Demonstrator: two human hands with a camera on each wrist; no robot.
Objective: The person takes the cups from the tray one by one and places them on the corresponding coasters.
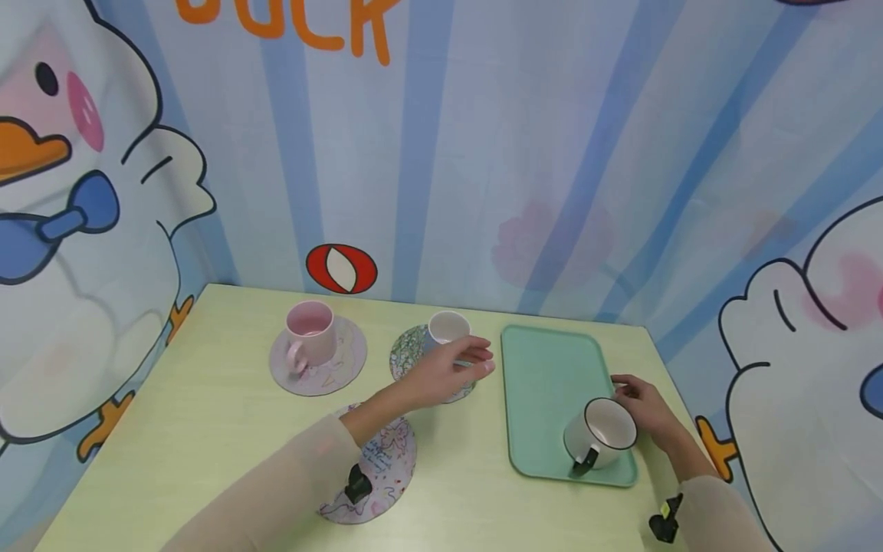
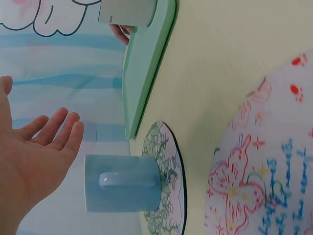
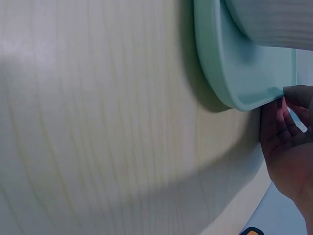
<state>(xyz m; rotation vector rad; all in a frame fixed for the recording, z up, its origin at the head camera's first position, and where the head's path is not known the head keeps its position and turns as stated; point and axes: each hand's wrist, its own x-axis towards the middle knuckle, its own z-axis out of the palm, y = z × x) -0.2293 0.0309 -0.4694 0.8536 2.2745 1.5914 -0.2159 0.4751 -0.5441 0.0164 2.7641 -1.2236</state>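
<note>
My left hand (image 1: pixel 441 373) reaches over the blue mug (image 2: pixel 124 183) with its fingers extended and nothing in its grasp. That mug stands on a round mat with a green leafy print (image 2: pixel 164 186). At the right, my right hand (image 1: pixel 645 406) pinches the right edge of a light green tray (image 1: pixel 548 383). Its thumb (image 3: pixel 296 94) lies at the tray's rim in the right wrist view, with the other fingers under it. A white mug (image 1: pixel 600 435) with a dark rim and black handle stands upright on the tray's near right part.
A pink mug (image 1: pixel 310 337) stands on a round pinkish mat (image 1: pixel 350 360) at the back left. Another round mat with drawings and writing (image 1: pixel 389 479) lies in front, partly beneath my left forearm. A duck-printed curtain (image 1: pixel 469 153) hangs right behind the pale yellow table (image 1: pixel 186 429).
</note>
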